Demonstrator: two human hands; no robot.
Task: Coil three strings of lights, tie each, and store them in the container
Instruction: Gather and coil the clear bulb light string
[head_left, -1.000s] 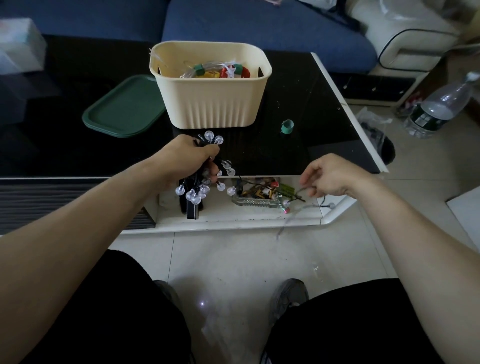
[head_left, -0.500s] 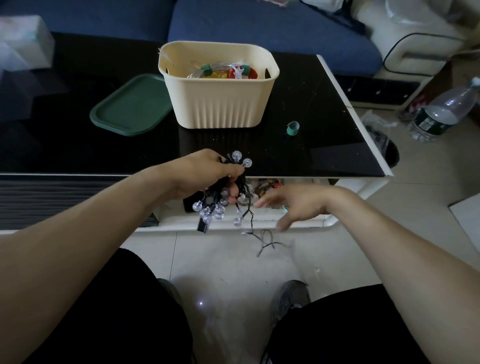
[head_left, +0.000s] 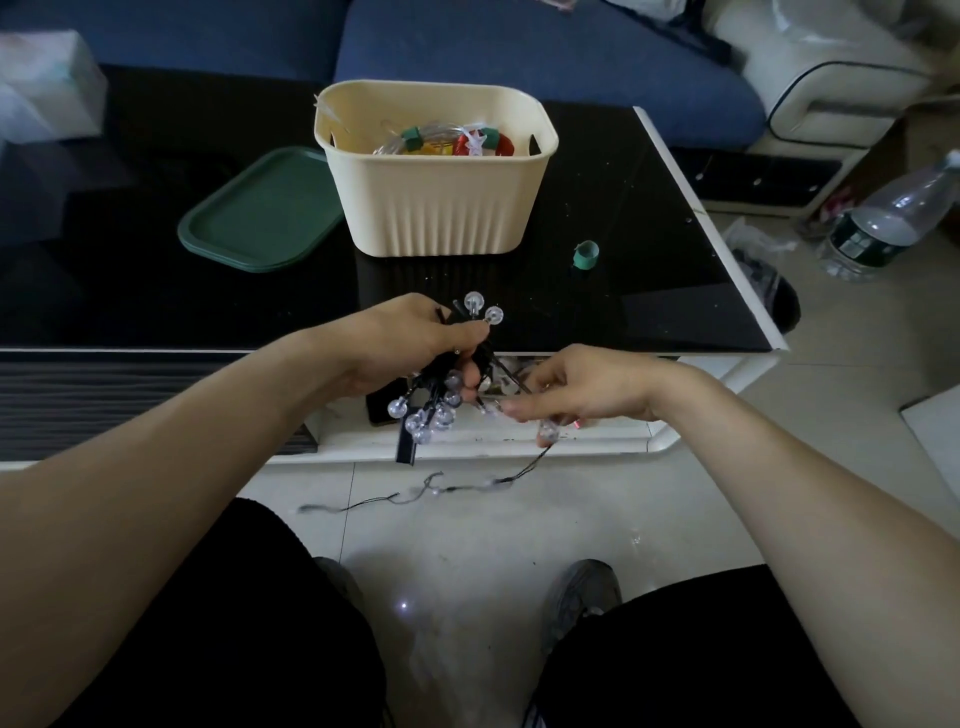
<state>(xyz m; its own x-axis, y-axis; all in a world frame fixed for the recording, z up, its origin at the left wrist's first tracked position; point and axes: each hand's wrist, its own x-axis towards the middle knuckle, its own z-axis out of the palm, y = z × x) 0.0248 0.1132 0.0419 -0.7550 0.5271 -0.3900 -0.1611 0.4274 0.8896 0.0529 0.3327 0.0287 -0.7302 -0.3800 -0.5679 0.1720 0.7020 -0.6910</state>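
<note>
Slack was my worry: my left hand (head_left: 410, 338) gripped the coiled bundle of lights (head_left: 441, 400) tight, bulbs sticking out above and below my fist, while my right hand (head_left: 582, 389), just beside it, pinched the free wire with curled fingers. Below that hand the loose tail (head_left: 441, 488) drooped and trailed toward my knees over the floor (head_left: 467, 545). I judged that if I pulled the next loop in fast, the tail could snag on the edge of the counter (head_left: 675, 234) or knot on itself, and a bulb might catch in the turns already wound. My left grip held many loops at once, so easing it to take another could let the coil spring apart. The container (head_left: 436, 208) stood beyond my hands, already holding tied strings, with the green tie (head_left: 586, 254) to its right, within reach of my right hand only if I let go of the wire.
</note>
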